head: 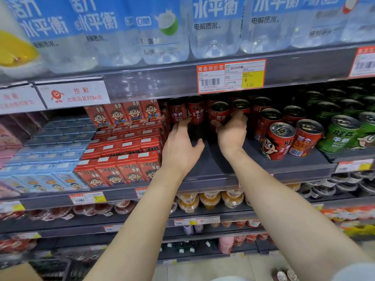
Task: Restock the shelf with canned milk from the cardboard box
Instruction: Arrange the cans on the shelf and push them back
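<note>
Red milk cans stand in rows deep on the dark shelf (pixel 213 159). My left hand (pixel 180 145) reaches in with fingers stretched out, the tips touching a red can (pixel 178 112) at the back left, thumb spread apart. My right hand (pixel 231 134) curls thumb and fingers around another red can (pixel 220 113) near the back. More red cans (pixel 279 141) stand at the front right of the shelf. Two can tops (pixel 285 275) show at the bottom right edge; the cardboard box itself is not clearly visible.
Red milk cartons (pixel 121 151) are stacked left of my hands and green cans (pixel 343 134) stand to the right. The upper shelf edge with a price tag (pixel 231 76) hangs low over the cans. Water bottles (pixel 215 27) sit above it, fruit cups (pixel 211 199) below.
</note>
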Available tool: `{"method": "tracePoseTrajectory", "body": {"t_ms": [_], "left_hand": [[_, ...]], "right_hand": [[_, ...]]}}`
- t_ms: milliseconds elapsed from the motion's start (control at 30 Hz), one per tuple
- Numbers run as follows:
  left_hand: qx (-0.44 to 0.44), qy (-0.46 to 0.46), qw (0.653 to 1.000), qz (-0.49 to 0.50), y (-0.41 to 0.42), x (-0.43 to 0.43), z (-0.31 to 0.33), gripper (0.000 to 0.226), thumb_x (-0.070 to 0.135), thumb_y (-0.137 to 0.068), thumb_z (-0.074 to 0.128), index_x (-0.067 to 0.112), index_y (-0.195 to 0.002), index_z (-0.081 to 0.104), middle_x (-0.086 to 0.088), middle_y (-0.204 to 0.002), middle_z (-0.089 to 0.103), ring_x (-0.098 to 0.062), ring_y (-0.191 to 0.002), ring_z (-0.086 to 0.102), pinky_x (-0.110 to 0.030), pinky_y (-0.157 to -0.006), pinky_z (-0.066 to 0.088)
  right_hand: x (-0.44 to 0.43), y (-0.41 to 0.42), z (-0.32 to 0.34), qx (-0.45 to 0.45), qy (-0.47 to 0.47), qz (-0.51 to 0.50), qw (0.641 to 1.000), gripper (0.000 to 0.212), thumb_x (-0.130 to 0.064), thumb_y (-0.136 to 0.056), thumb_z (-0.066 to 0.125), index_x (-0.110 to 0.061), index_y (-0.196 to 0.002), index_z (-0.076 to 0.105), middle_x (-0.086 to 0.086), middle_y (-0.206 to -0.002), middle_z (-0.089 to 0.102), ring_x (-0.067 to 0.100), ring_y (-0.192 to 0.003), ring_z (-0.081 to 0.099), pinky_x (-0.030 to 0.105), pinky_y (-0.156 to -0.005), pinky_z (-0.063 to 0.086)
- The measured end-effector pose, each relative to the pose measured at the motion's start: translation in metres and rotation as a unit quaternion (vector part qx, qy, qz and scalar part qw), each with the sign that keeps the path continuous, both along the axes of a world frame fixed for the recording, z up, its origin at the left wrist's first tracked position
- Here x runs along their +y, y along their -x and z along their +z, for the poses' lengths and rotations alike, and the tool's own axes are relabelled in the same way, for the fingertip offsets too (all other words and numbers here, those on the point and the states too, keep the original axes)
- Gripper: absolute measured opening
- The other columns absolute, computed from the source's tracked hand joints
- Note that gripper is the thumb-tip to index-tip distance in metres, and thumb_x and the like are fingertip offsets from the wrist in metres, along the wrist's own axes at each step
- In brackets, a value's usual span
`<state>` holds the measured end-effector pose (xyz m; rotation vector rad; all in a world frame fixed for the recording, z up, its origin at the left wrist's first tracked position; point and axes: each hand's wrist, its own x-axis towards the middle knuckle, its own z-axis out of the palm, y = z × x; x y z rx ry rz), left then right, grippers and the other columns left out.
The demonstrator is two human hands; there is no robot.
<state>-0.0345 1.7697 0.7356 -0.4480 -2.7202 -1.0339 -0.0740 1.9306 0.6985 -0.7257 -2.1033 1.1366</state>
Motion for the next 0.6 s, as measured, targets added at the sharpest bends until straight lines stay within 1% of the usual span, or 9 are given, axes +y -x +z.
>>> {"method": "tracePoseTrajectory", "body": {"t_ms": [100, 200, 300, 367, 433, 467, 533, 600], "left_hand": [[0.003, 0.008, 1.0, -0.005, 0.0, 0.002, 0.005, 0.063, 0.032, -0.093, 0.069, 0.026, -0.15, 0.043, -0.004, -0.142, 0.057, -0.029, -0.129, 0.056, -0.045, -0.1, 0.053], [0.02, 0.042, 0.999, -0.018, -0.002, 0.002, 0.009, 0.064, 0.031, -0.094, 0.067, 0.026, -0.152, 0.04, -0.006, -0.141, 0.056, -0.03, -0.129, 0.054, -0.046, -0.098, 0.053], [0.044, 0.079, 0.995, -0.033, -0.003, -0.003, 0.012, 0.065, 0.032, -0.095, 0.065, 0.023, -0.154, 0.039, -0.008, -0.142, 0.055, -0.03, -0.129, 0.053, -0.044, -0.098, 0.051], [0.054, 0.09, 0.994, -0.041, -0.005, -0.008, 0.015, 0.063, 0.032, -0.096, 0.065, 0.02, -0.153, 0.041, -0.009, -0.142, 0.055, -0.03, -0.129, 0.052, -0.043, -0.099, 0.049], [0.076, 0.101, 0.991, -0.052, -0.008, -0.017, 0.018, 0.061, 0.032, -0.095, 0.065, 0.016, -0.151, 0.046, -0.011, -0.139, 0.057, -0.031, -0.129, 0.053, -0.043, -0.102, 0.048], [0.09, 0.107, 0.988, -0.057, -0.011, -0.023, 0.019, 0.059, 0.031, -0.094, 0.065, 0.014, -0.148, 0.048, -0.012, -0.137, 0.058, -0.032, -0.127, 0.053, -0.043, -0.102, 0.048], [0.114, 0.114, 0.985, -0.065, -0.016, -0.039, 0.022, 0.058, 0.029, -0.093, 0.065, 0.012, -0.146, 0.049, -0.013, -0.135, 0.059, -0.033, -0.126, 0.053, -0.043, -0.104, 0.046], [0.121, 0.111, 0.984, -0.068, -0.021, -0.057, 0.023, 0.061, 0.026, -0.093, 0.065, 0.012, -0.149, 0.045, -0.012, -0.141, 0.055, -0.032, -0.131, 0.05, -0.043, -0.109, 0.043]], "right_hand": [[-0.001, -0.001, 0.005, -0.019, -0.004, 0.003, 1.0, 0.062, -0.032, -0.076, 0.085, -0.004, -0.121, 0.052, 0.016, -0.124, 0.058, 0.035, -0.112, 0.06, 0.045, -0.089, 0.053], [-0.002, -0.008, 0.008, -0.016, -0.004, 0.006, 1.0, 0.056, -0.028, -0.078, 0.083, -0.004, -0.12, 0.053, 0.016, -0.119, 0.062, 0.034, -0.109, 0.062, 0.041, -0.087, 0.053], [-0.006, -0.02, 0.011, -0.014, -0.049, -0.002, 0.999, 0.041, -0.024, -0.083, 0.074, -0.005, -0.115, 0.058, 0.016, -0.109, 0.069, 0.036, -0.1, 0.066, 0.039, -0.078, 0.055], [-0.012, -0.031, 0.016, -0.04, -0.089, 0.008, 0.995, 0.029, -0.022, -0.087, 0.069, -0.008, -0.112, 0.063, 0.014, -0.103, 0.071, 0.036, -0.094, 0.068, 0.037, -0.073, 0.056], [-0.021, -0.045, 0.02, -0.073, -0.143, 0.045, 0.986, 0.024, -0.024, -0.09, 0.065, -0.009, -0.108, 0.068, 0.014, -0.1, 0.071, 0.036, -0.092, 0.067, 0.038, -0.073, 0.056], [-0.027, -0.052, 0.022, -0.077, -0.168, 0.068, 0.98, 0.025, -0.024, -0.091, 0.064, -0.01, -0.11, 0.069, 0.013, -0.104, 0.071, 0.035, -0.096, 0.067, 0.039, -0.076, 0.056], [-0.043, -0.07, 0.026, -0.067, -0.204, 0.116, 0.97, 0.034, -0.021, -0.093, 0.062, -0.014, -0.126, 0.066, 0.01, -0.118, 0.07, 0.032, -0.109, 0.065, 0.04, -0.085, 0.055], [-0.061, -0.087, 0.03, -0.067, -0.237, 0.144, 0.958, 0.043, -0.017, -0.094, 0.059, -0.017, -0.137, 0.06, 0.006, -0.132, 0.066, 0.027, -0.121, 0.06, 0.04, -0.092, 0.054]]}}
